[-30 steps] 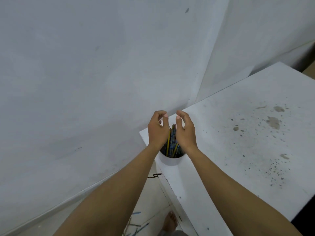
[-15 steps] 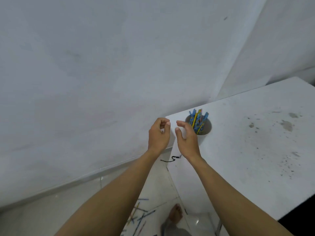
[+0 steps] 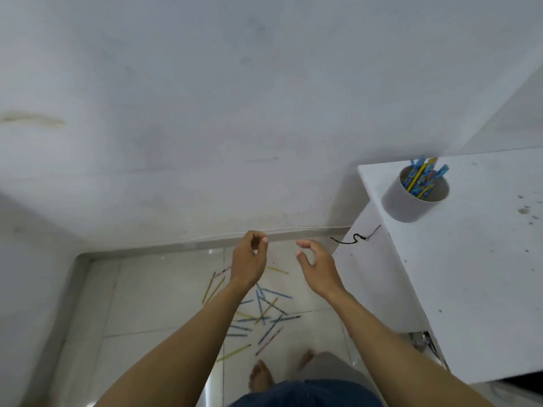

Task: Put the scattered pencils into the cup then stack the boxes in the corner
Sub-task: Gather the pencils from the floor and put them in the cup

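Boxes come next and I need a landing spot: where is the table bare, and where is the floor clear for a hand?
The table is bare right of and in front of the cup, apart from small stains. Floor tiles left of the pencils, toward the wall, are free. The pencils crowd the floor under both hands, near the feet.

Glossy tiled floor (image 3: 152,295), matt speckled white table (image 3: 470,274), smooth matt cup (image 3: 411,205), matt painted wall (image 3: 205,113)

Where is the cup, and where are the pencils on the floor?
cup (image 3: 407,205), head view, on its grey outer wall.
pencils on the floor (image 3: 266,311), head view, middle of the scattered pile.
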